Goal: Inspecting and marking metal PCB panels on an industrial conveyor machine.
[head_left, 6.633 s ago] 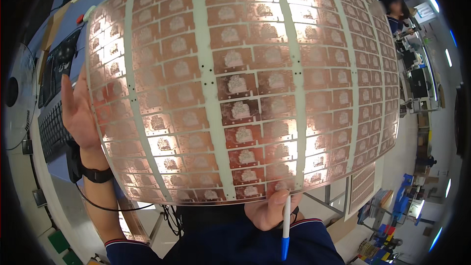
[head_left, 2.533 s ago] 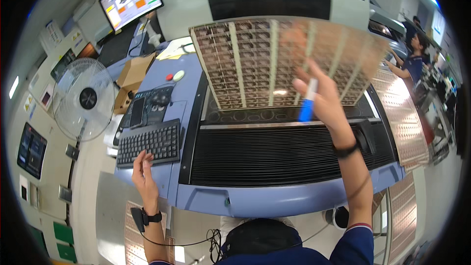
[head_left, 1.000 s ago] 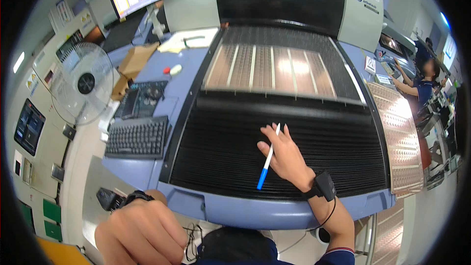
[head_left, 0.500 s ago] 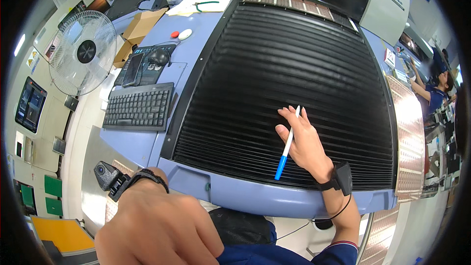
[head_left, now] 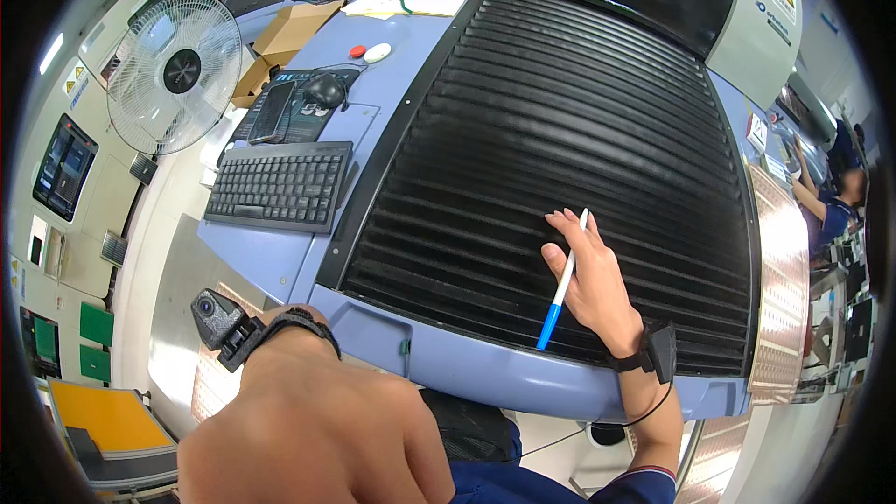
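My right hand (head_left: pixel 599 287) is closed around a white marker pen with a blue cap (head_left: pixel 566 282), which lies slanted across the fingers, capped end toward me. It hovers over or rests on the near part of a black ribbed machine bed (head_left: pixel 523 131); which of these I cannot tell. My left hand (head_left: pixel 313 420) is close up at the lower left, back of the hand showing and fingers curled under, so whatever they may hold is hidden. Both wrists carry strapped black devices, a small camera (head_left: pixel 220 317) on the left and a box (head_left: pixel 661 353) on the right.
A keyboard (head_left: pixel 278 185), phone (head_left: pixel 271 112), mouse (head_left: pixel 327 91) and red button (head_left: pixel 357 51) lie on the blue ledge at left. Pliers (head_left: pixel 420 5) rest on paper farther back. A fan (head_left: pixel 182 72) stands at left. Copper-coloured panels (head_left: pixel 779 271) stand at right; another person (head_left: pixel 826 210) is beyond.
The copper-patterned panel at the bed's far end has gone from sight. My view has shifted slightly, and the right hand keeps the marker pen in much the same pose.
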{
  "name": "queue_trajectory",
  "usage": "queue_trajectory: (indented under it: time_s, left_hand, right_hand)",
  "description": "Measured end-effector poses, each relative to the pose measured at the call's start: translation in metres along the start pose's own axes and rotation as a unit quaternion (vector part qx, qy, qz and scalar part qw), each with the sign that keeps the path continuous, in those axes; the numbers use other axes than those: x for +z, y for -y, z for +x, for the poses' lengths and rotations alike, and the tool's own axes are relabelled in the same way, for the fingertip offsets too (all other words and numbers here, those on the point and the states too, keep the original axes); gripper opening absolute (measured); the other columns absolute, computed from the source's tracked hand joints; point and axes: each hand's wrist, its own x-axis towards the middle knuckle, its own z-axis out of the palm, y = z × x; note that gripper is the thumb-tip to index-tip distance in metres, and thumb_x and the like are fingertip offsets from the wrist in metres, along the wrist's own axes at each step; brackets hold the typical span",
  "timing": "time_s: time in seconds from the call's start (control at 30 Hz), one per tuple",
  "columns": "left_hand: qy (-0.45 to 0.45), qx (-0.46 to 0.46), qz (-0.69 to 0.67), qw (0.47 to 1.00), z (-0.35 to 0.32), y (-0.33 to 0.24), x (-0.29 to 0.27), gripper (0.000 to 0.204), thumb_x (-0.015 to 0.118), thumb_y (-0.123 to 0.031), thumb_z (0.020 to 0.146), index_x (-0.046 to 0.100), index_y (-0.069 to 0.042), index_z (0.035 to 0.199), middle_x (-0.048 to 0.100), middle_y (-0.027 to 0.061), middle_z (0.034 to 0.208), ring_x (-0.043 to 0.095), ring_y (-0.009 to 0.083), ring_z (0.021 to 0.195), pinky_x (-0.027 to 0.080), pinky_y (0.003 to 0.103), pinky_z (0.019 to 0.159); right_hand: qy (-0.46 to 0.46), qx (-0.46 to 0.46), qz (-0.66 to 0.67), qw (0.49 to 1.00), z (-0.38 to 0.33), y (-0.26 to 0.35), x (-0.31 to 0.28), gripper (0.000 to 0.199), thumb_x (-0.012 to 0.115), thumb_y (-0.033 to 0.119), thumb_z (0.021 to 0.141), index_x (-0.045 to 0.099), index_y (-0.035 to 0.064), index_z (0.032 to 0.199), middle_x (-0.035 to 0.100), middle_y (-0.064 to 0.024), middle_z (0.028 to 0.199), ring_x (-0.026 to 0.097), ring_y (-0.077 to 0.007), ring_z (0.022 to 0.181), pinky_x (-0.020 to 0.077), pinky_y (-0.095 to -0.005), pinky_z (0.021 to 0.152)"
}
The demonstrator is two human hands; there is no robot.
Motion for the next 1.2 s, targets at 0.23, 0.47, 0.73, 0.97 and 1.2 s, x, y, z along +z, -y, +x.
queue_trajectory:
  time_s: [0.23,0.47,0.73,0.97,1.2]
  left_hand:
    - [-0.002,0.133,0.310,0.941,-0.004,0.006,0.000,0.016,0.063,-0.009,0.085,0.058,-0.002,0.071,0.063,0.0166,0.063,0.063,0.0286,0.051,0.049,0.035,0.043]
    - [-0.180,0.195,0.500,0.824,0.003,0.046,0.029,0.016,0.063,-0.015,0.054,0.049,-0.008,0.052,0.048,0.0002,0.053,0.042,0.0101,0.040,0.029,0.024,0.035]
    - [-0.067,0.015,0.564,0.823,0.000,0.004,0.027,0.023,0.060,-0.025,0.046,0.051,-0.006,0.054,0.048,0.0021,0.053,0.042,0.0120,0.042,0.030,0.026,0.038]
    - [-0.151,-0.167,0.649,0.727,0.017,0.004,0.042,0.021,0.063,-0.025,0.051,0.059,-0.007,0.059,0.057,0.0037,0.062,0.052,0.0137,0.055,0.038,0.027,0.042]
    - [0.020,-0.041,0.674,0.737,-0.010,0.001,0.020,0.014,0.066,-0.021,0.057,0.060,-0.008,0.059,0.060,0.0035,0.063,0.053,0.0142,0.054,0.045,0.028,0.045]
  right_hand:
    - [-0.005,-0.014,0.015,1.000,0.003,0.006,0.003,0.040,0.060,0.027,0.097,0.056,-0.0028,0.124,0.061,-0.0303,0.122,0.052,-0.0455,0.126,0.0349,-0.0518,0.113]
    - [-0.004,-0.010,0.024,1.000,0.000,0.001,0.004,0.039,0.062,0.027,0.096,0.056,-0.0015,0.123,0.062,-0.0312,0.120,0.053,-0.0477,0.123,0.0378,-0.0510,0.111]
    - [0.009,0.020,0.022,1.000,0.002,0.007,0.003,0.039,0.061,0.028,0.097,0.056,0.0006,0.126,0.060,-0.0304,0.124,0.052,-0.0487,0.123,0.0430,-0.0506,0.105]
    - [-0.010,-0.002,0.024,1.000,0.001,0.002,0.001,0.038,0.063,0.025,0.096,0.057,0.0004,0.124,0.062,-0.0288,0.121,0.055,-0.0474,0.121,0.0490,-0.0492,0.097]
    - [0.003,0.003,0.020,1.000,0.001,0.005,0.003,0.039,0.061,0.028,0.097,0.056,0.0010,0.125,0.062,-0.0280,0.122,0.055,-0.0465,0.121,0.0492,-0.0476,0.097]
